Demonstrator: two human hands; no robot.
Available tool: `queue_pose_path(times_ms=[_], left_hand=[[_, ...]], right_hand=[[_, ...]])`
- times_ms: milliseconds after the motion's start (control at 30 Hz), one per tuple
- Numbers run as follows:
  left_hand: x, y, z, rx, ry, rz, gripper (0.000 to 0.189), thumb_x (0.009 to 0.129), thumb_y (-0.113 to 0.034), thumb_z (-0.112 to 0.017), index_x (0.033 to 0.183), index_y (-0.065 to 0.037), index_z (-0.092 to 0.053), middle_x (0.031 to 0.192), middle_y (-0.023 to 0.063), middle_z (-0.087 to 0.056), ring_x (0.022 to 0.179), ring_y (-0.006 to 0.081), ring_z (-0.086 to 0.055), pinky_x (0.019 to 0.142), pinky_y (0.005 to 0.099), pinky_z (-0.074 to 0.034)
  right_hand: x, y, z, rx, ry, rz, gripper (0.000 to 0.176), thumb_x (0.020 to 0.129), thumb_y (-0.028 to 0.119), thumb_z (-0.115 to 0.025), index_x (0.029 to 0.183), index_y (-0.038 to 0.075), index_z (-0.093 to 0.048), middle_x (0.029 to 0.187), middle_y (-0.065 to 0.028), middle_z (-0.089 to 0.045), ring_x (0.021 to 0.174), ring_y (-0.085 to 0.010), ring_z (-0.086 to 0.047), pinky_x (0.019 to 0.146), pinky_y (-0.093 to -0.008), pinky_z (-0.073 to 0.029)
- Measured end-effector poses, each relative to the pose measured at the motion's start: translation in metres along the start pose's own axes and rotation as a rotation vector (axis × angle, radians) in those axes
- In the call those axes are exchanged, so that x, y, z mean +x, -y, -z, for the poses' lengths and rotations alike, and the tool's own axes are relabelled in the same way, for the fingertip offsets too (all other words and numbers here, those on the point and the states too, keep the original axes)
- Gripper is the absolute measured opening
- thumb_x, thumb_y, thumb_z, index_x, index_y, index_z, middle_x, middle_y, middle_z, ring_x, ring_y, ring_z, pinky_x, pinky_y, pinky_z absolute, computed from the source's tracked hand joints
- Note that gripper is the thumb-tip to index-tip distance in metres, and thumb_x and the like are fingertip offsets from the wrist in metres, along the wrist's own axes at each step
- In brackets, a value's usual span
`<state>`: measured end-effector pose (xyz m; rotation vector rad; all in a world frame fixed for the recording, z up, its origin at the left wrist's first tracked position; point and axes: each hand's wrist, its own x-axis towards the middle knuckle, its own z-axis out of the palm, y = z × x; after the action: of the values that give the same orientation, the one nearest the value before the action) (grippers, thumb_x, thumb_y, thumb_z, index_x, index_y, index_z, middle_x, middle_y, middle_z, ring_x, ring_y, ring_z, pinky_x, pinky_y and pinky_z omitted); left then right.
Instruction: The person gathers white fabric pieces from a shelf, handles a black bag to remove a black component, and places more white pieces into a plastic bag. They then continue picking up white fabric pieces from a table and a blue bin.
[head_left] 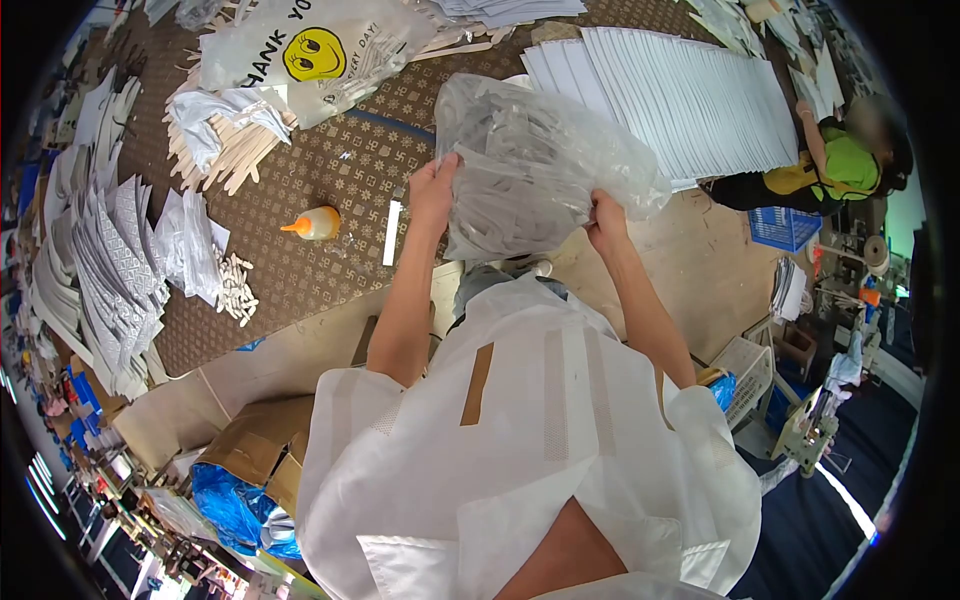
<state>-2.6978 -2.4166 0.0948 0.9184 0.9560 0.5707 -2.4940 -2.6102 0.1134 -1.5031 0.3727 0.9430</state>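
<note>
A clear plastic bag filled with greyish strip-like pieces hangs between my two hands, over the near edge of the table. My left hand grips the bag's left side with closed fingers. On the other side, my right hand pinches its lower right edge. What the bag contains is blurred by the plastic. Just left of my left hand, a narrow white strip lies on the brown patterned table. Farther left is a small glue bottle with an orange nozzle, lying on its side.
Fanned white sheets cover the right of the table. Piles of grey-white pieces line the left. A smiley-printed plastic bag and pale sticks lie behind. Another person is at right near a blue crate. A cardboard box stands lower left.
</note>
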Motion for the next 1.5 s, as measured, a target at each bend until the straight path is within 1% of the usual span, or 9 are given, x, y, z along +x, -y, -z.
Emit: queue_pose_path(times_ms=[133, 267, 333, 400, 533, 767, 967, 1233, 1500], left_hand=[[-0.002, -0.029, 0.016, 0.069, -0.055, -0.071, 0.028, 0.093, -0.022, -0.060, 0.103, 0.003, -0.066, 0.088, 0.0026, -0.067, 0.075, 0.0085, -0.057, 0.069, 0.0239, -0.046], [0.000, -0.034, 0.073, 0.272, -0.077, -0.088, 0.034, 0.090, -0.021, -0.062, 0.110, 0.006, -0.064, 0.093, 0.0076, -0.068, 0.083, 0.0118, -0.058, 0.076, 0.0267, -0.047], [-0.004, -0.035, 0.103, 0.728, -0.166, -0.174, 0.032, 0.088, -0.015, -0.061, 0.111, 0.007, -0.061, 0.094, 0.0128, -0.068, 0.086, 0.0191, -0.062, 0.079, 0.0295, -0.047], [-0.014, -0.041, 0.103, 0.870, -0.307, -0.233, 0.032, 0.087, -0.011, -0.059, 0.114, 0.008, -0.059, 0.101, 0.0160, -0.066, 0.093, 0.0239, -0.063, 0.083, 0.0317, -0.048], [-0.034, -0.067, 0.052, 0.756, -0.312, -0.506, 0.035, 0.088, -0.010, -0.058, 0.119, 0.007, -0.055, 0.113, 0.0196, -0.062, 0.104, 0.0294, -0.060, 0.090, 0.0359, -0.046], [-0.027, -0.027, -0.052, 1.727, 0.415, -0.564, 0.043, 0.085, -0.029, -0.063, 0.127, -0.019, -0.058, 0.146, 0.0148, -0.038, 0.136, 0.0381, -0.029, 0.110, 0.0571, -0.021], [0.009, -0.028, -0.057, 1.852, 0.385, -0.096, 0.032, 0.087, -0.030, -0.057, 0.115, -0.017, -0.064, 0.131, 0.0141, -0.053, 0.121, 0.0337, -0.049, 0.100, 0.0443, -0.041], [0.043, -0.108, -0.275, 1.582, 0.118, -0.658, 0.025, 0.087, -0.021, -0.057, 0.101, -0.001, -0.067, 0.098, 0.0187, -0.067, 0.092, 0.0368, -0.063, 0.081, 0.0438, -0.049], [0.275, -0.142, -0.415, 1.440, -0.034, -0.701, 0.028, 0.086, -0.026, -0.060, 0.099, -0.003, -0.068, 0.099, 0.0183, -0.067, 0.093, 0.0362, -0.063, 0.082, 0.0414, -0.050]], right_hand=[[0.002, 0.002, -0.008, 0.000, 0.119, 0.127, 0.010, 0.083, 0.011, -0.053, 0.074, 0.009, -0.057, 0.065, -0.0009, -0.055, 0.054, -0.0113, -0.047, 0.049, -0.0310, -0.036], [-0.036, 0.005, -0.036, -0.795, 0.170, 0.336, 0.031, 0.083, 0.023, -0.061, 0.102, -0.002, -0.058, 0.079, -0.0127, -0.064, 0.073, -0.0258, -0.062, 0.073, -0.0385, -0.049], [-0.003, -0.049, -0.032, -0.821, 0.268, 1.084, 0.038, 0.080, 0.022, -0.066, 0.109, -0.001, -0.056, 0.093, -0.0161, -0.065, 0.089, -0.0311, -0.061, 0.089, -0.0410, -0.046], [-0.026, -0.032, -0.036, -1.193, 0.517, 0.562, 0.041, 0.077, 0.018, -0.068, 0.112, 0.001, -0.056, 0.106, -0.0166, -0.064, 0.105, -0.0347, -0.057, 0.097, -0.0417, -0.041], [-0.001, -0.057, -0.013, -0.844, 0.590, 1.137, 0.044, 0.075, 0.018, -0.068, 0.114, 0.002, -0.057, 0.103, -0.0202, -0.064, 0.102, -0.0396, -0.059, 0.087, -0.0411, -0.047], [-0.008, 0.003, 0.057, -0.925, 0.661, 0.631, 0.032, 0.075, 0.025, -0.068, 0.095, 0.002, -0.060, 0.096, -0.0200, -0.066, 0.087, -0.0355, -0.064, 0.076, -0.0413, -0.049], [0.037, 0.042, 0.209, -1.323, 0.631, 0.427, 0.037, 0.078, 0.033, -0.067, 0.096, 0.002, -0.061, 0.092, -0.0179, -0.067, 0.086, -0.0367, -0.063, 0.074, -0.0437, -0.049], [0.083, 0.107, 0.399, -1.241, 0.327, 0.184, 0.036, 0.078, 0.034, -0.066, 0.093, 0.001, -0.064, 0.086, -0.0196, -0.067, 0.080, -0.0360, -0.064, 0.072, -0.0429, -0.050], [0.130, 0.038, 0.496, -0.562, 0.006, 0.008, 0.020, 0.087, 0.017, -0.059, 0.092, -0.001, -0.062, 0.072, -0.0129, -0.064, 0.065, -0.0193, -0.064, 0.059, -0.0305, -0.049]])
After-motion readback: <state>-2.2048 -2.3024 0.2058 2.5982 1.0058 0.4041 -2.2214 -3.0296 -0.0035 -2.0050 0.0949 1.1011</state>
